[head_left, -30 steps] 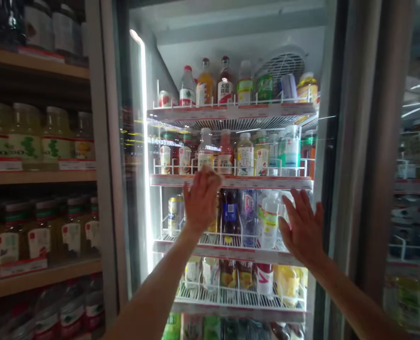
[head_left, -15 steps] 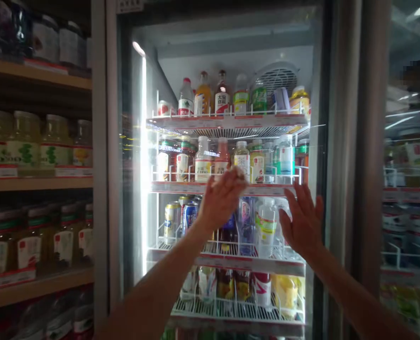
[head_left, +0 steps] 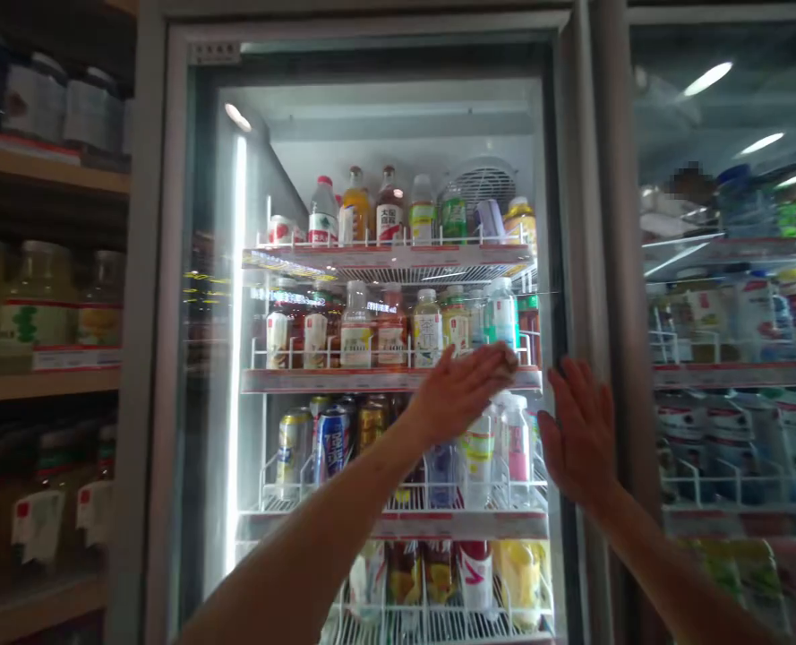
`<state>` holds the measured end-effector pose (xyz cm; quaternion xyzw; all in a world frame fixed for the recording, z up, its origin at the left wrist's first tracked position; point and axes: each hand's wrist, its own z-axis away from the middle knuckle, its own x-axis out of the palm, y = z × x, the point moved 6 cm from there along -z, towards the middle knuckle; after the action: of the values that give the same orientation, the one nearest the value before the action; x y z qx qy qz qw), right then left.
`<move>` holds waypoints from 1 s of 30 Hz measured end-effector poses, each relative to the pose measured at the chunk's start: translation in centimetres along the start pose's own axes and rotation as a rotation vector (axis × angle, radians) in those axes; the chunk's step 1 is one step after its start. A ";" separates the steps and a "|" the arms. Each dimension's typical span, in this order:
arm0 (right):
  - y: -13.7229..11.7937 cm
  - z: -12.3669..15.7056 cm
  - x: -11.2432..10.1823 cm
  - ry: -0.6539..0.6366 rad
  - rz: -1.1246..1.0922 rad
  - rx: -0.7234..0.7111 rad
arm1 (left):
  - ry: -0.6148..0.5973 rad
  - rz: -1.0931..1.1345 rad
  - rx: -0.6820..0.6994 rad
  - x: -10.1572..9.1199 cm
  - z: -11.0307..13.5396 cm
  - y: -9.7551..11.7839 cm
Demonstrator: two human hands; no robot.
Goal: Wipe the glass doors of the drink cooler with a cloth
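My left hand (head_left: pixel 468 387) lies flat, fingers together and stretched out, on the glass door (head_left: pixel 398 125) of a lit drinks cooler, in front of the second shelf's right end. Just to its right, my right hand (head_left: pixel 580 439) is open, palm forward with fingers spread, at the door's right frame (head_left: pixel 576 224). Neither hand holds anything. Behind the glass stand rows of bottles (head_left: pixel 428 327) on white wire shelves, with cans (head_left: pixel 330 439) on the third shelf.
Wooden shelves (head_left: pixel 41 381) with jars and bottles run along the left. A second glass-door cooler (head_left: pixel 740 358) full of drinks stands to the right, its glass reflecting ceiling lights.
Both hands have slid right across the cooler front, the left from the shelf's left part to its right end. The view has shifted, showing the whole door frame.
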<state>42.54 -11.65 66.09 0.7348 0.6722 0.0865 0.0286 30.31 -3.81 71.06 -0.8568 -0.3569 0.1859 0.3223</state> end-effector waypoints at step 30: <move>0.0 -0.5 0.7 -0.023 -0.054 -0.070 | -0.091 -0.079 -0.102 -1.2 0.4 -5.9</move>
<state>42.51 -10.97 66.65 0.7157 0.6881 0.1004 0.0643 26.38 -1.33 74.89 -0.8480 -0.4137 0.1934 0.2690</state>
